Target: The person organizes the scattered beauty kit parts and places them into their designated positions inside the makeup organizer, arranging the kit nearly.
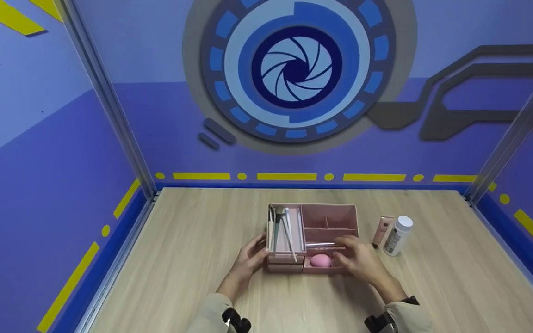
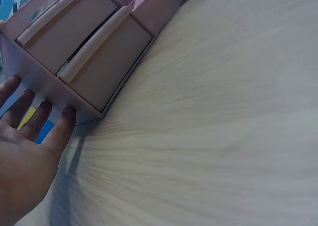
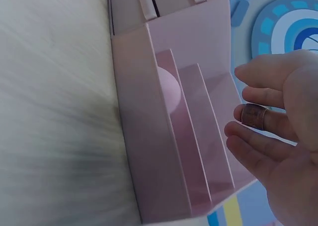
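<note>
A pink desktop organizer (image 1: 331, 211) stands on the table, with two drawers (image 2: 97, 52) at its front left. My left hand (image 1: 251, 258) rests its fingertips on the organizer's left side; in the left wrist view its fingers (image 2: 59, 131) are spread and nearly straight. Over the right-hand compartments hovers my right hand (image 1: 363, 261), fingers loosely bent, and the right wrist view shows nothing in it. A pink makeup sponge (image 1: 320, 261) sits in the front right compartment. Several slim brushes and sticks (image 1: 287, 231) lie in the top left tray.
To the right of the organizer a pink tube (image 1: 382, 231) and a white bottle (image 1: 398, 236) stand side by side. Metal posts (image 1: 109, 101) and printed blue panels (image 1: 155, 129) bound the wooden table (image 1: 192, 222) at the back and sides.
</note>
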`<state>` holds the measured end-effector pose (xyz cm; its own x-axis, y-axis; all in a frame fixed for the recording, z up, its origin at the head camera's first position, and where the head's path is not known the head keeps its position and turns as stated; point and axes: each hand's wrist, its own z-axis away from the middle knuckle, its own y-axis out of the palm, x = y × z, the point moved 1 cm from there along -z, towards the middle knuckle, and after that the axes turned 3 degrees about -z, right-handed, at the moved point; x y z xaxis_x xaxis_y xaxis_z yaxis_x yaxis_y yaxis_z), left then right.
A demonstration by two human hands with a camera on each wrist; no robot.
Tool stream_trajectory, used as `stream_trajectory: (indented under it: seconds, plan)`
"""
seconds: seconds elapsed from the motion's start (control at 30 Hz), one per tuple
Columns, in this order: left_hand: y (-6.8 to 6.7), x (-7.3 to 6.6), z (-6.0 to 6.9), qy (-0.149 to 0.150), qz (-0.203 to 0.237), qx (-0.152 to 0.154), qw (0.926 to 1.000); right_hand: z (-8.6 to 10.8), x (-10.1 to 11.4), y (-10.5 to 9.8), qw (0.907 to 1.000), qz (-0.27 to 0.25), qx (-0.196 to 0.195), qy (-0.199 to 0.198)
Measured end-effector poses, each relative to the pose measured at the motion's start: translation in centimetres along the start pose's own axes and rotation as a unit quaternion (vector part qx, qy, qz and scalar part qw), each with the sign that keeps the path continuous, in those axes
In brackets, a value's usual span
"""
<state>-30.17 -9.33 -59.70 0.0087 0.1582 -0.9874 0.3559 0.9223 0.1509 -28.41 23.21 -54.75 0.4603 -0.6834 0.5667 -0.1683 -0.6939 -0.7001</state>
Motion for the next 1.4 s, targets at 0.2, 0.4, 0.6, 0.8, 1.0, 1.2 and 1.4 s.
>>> stream_trajectory:
  seconds: [0.2, 0.4, 0.6, 0.8, 1.0, 1.2, 1.4]
  plan:
    - [0.0, -0.1, 0.0, -0.004, 0.008, -0.008, 0.9999, 0.0, -0.7, -1.2, 0.9990, -0.008, -0.036, -0.025]
    - [-0.1, -0.2, -0.1, -0.004, 0.009, -0.010, 0.9999, 0.0, -1.2, -2.1, 0.9951, -0.003, -0.092, -0.035]
    - [-0.1, 0.0, -0.1, 0.003, -0.004, 0.002, 1.0000, 0.1, -1.5, -3.3, 0.9906, -0.008, -0.136, -0.008]
    - [-0.1, 0.0, -0.2, 0.009, -0.009, 0.004, 0.9999, -0.1, -1.6, -4.5, 0.9870, 0.005, -0.160, -0.004]
    - [-0.2, 0.1, -0.2, 0.009, -0.013, 0.003, 0.9999, -0.1, -1.8, -5.4, 0.9821, 0.018, -0.187, -0.001]
    - [-0.1, 0.1, -0.2, 0.003, -0.002, -0.001, 1.0000, 0.0, -2.1, -6.0, 0.9788, 0.019, -0.204, 0.001]
    - [0.0, 0.1, -0.1, 0.012, 0.011, -0.001, 0.9999, -0.1, -2.1, -6.5, 0.9757, 0.009, -0.219, -0.003]
